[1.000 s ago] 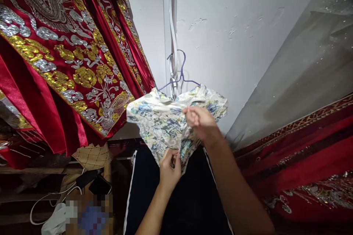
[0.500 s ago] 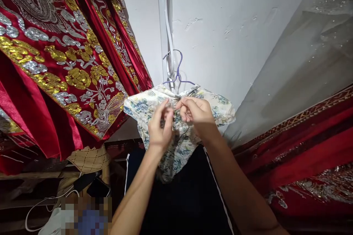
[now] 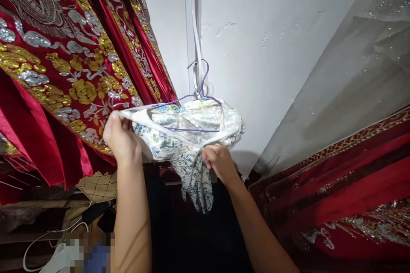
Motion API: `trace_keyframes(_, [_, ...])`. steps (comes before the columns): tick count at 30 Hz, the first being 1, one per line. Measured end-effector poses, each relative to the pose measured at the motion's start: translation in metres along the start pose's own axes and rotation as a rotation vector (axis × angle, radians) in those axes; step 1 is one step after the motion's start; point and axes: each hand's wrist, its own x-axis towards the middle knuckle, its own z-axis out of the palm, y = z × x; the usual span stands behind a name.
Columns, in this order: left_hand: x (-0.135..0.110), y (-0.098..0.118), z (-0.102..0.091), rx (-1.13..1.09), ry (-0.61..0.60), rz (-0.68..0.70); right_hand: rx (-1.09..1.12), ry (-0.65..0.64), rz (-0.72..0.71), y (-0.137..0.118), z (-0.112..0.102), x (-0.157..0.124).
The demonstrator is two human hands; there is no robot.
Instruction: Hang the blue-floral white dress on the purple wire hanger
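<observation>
A floral blouse [image 3: 160, 145] in white, blue and yellow hangs on a thin purple hanger [image 3: 205, 77]. My left hand [image 3: 121, 136] is closed on the blouse's shoulder edge and pulls it out to the left, past the hanger's end. At the lower front, my right hand [image 3: 218, 160] grips the edge of the neckline. The neck opening is stretched wide, and the hanger's lower bar shows through it. Below my right hand the fabric hangs down in gathered folds. The fingertips of my left hand are partly hidden by the hand itself.
The hanger's hook hangs at a white strap [image 3: 196, 30] in front of a white wall [image 3: 256, 68]. Red garments with gold and silver sequins [image 3: 83, 91] hang on the left. A plastic-covered red garment [image 3: 368, 179] is at right. White cable [image 3: 28, 247] lies lower left.
My hands have moved from the middle of the neckline; the left went far left with the shoulder edge, the right down slightly. The neckline has opened wide, and the blouse now hangs lopsided.
</observation>
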Motion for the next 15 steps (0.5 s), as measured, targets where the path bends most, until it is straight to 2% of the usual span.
trace_keyframes(2, [0.005, -0.014, -0.028, -0.046, 0.027, -0.207, 0.096, -0.017, 0.031, 0.011, 0.001, -0.022])
trace_keyframes(4, [-0.008, -0.037, -0.054, -0.033, 0.03, -0.356, 0.2, 0.006, 0.078, 0.021, 0.003, -0.04])
trace_keyframes(7, [-0.052, -0.076, -0.087, -0.018, 0.05, -0.504, 0.292, 0.078, 0.139, 0.032, 0.0, -0.058])
trace_keyframes(9, [-0.083, -0.094, -0.1, -0.021, 0.069, -0.558, 0.289, 0.05, 0.178, 0.036, -0.008, -0.064])
trace_keyframes(11, [-0.106, -0.099, -0.103, -0.084, 0.092, -0.609, 0.215, -0.088, 0.227, 0.038, -0.018, -0.066])
trace_keyframes(13, [-0.12, -0.088, -0.094, -0.185, 0.085, -0.652, 0.094, -0.237, 0.278, 0.042, -0.026, -0.066])
trace_keyframes(14, [-0.126, -0.078, -0.085, -0.233, 0.051, -0.661, 0.036, -0.251, 0.284, 0.043, -0.028, -0.065])
trace_keyframes(15, [-0.131, -0.066, -0.075, -0.264, -0.009, -0.656, -0.005, -0.213, 0.271, 0.044, -0.028, -0.063])
